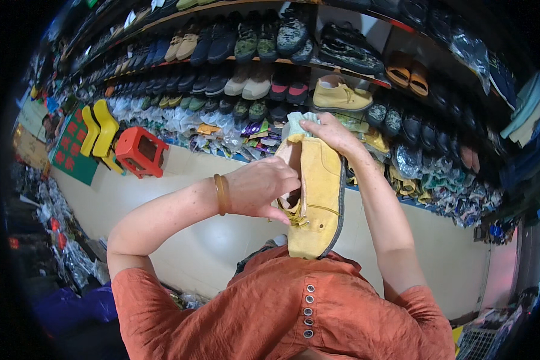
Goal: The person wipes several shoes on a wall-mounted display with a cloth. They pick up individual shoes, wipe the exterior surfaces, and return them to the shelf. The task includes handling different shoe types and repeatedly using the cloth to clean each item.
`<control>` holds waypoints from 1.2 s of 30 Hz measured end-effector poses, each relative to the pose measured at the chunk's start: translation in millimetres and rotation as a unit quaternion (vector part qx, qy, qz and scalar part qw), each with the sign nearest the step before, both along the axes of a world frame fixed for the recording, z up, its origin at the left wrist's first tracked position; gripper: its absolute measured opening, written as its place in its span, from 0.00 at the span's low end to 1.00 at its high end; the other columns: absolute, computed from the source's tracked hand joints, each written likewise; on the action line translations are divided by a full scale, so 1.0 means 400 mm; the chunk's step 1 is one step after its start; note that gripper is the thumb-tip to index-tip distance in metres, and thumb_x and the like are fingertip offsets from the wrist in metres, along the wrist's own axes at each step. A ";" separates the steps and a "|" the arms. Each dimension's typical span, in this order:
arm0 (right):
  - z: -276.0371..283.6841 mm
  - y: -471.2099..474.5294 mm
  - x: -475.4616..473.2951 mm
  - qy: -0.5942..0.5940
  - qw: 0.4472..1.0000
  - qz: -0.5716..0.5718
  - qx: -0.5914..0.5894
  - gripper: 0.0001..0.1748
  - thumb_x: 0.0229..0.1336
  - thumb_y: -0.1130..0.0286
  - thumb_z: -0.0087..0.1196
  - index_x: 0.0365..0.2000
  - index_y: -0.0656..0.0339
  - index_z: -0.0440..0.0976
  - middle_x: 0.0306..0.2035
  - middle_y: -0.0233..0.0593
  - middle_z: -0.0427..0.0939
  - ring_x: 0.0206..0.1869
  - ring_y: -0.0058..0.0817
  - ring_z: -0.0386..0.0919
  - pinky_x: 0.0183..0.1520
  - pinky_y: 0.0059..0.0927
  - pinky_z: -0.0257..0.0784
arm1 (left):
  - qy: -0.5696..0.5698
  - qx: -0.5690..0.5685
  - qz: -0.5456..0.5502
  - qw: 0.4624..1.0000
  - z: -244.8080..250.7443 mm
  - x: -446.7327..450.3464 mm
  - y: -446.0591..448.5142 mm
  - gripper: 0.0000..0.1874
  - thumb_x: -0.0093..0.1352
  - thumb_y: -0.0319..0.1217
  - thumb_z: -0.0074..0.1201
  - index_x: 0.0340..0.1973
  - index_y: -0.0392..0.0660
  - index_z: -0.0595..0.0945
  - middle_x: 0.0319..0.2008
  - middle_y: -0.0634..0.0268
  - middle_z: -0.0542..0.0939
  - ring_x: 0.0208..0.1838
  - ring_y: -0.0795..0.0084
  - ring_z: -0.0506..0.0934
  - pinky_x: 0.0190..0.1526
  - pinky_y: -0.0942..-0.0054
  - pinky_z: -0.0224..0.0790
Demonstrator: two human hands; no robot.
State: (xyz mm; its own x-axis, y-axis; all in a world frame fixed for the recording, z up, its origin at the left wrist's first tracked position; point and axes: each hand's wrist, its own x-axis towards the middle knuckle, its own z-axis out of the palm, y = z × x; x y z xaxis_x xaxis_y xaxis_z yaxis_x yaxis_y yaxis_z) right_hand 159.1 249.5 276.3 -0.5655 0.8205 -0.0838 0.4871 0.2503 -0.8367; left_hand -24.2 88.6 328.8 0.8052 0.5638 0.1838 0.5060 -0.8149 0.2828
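A yellow lace-up ankle shoe (321, 189) with a dark sole is held before my chest, its toe towards me and its opening facing left. My left hand (263, 186), with an amber-coloured bangle at the wrist, grips the opening's edge near the laces (302, 219); some fingertips are hidden inside. At the heel end, my right hand (326, 130) holds a crumpled pale green cloth (300, 123) against the shoe's collar. A similar yellow shoe (342, 94) stands on the shelf just beyond my right hand.
Shelves (351, 72) packed with shoes curve across the front, with plastic-wrapped goods (175, 117) below. A red plastic stool (141, 152), yellow chairs (101, 128) and a green sign (74, 148) bearing writing stand at the left on the pale floor (180, 238). A wire basket (479, 342) is at lower right.
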 end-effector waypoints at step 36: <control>-0.090 -0.156 0.067 -0.075 0.835 0.021 0.544 0.14 0.49 0.69 0.55 0.38 0.60 0.71 0.27 0.37 0.75 0.33 0.35 0.78 0.34 0.37 0.74 | -0.073 -0.527 0.166 0.830 -0.159 -0.034 0.046 0.13 0.73 0.32 0.52 0.51 0.40 0.76 0.39 0.76 0.75 0.41 0.86 0.69 0.43 0.81 0.65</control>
